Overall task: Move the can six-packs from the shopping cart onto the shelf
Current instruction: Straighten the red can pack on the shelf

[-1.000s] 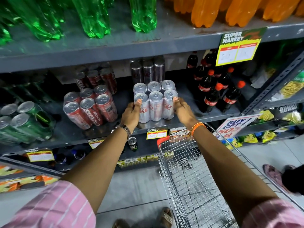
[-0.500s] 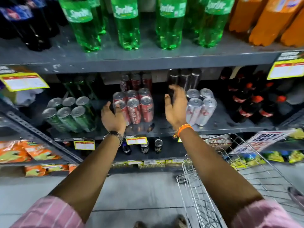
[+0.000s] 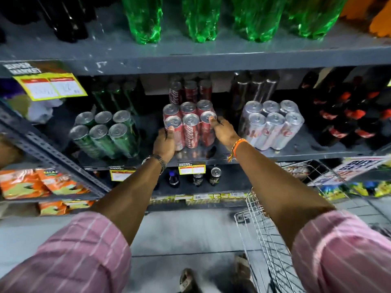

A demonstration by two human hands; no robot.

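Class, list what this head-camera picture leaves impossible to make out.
1. Prices on the yellow shelf tags: blurred, too small.
2. Shopping cart contents: right forearm and frame edge cut it off.
3. Cans behind the red six-pack: hidden in shelf shadow.
4. Left hand fingertips: behind the pack.

Left hand [image 3: 164, 142] and right hand [image 3: 222, 131] clasp opposite sides of red can six-pack [image 3: 190, 123] on shelf [image 3: 296, 152], between green six-pack [image 3: 105, 132] and silver six-pack [image 3: 273, 125]; cart [image 3: 273, 246] lower right.
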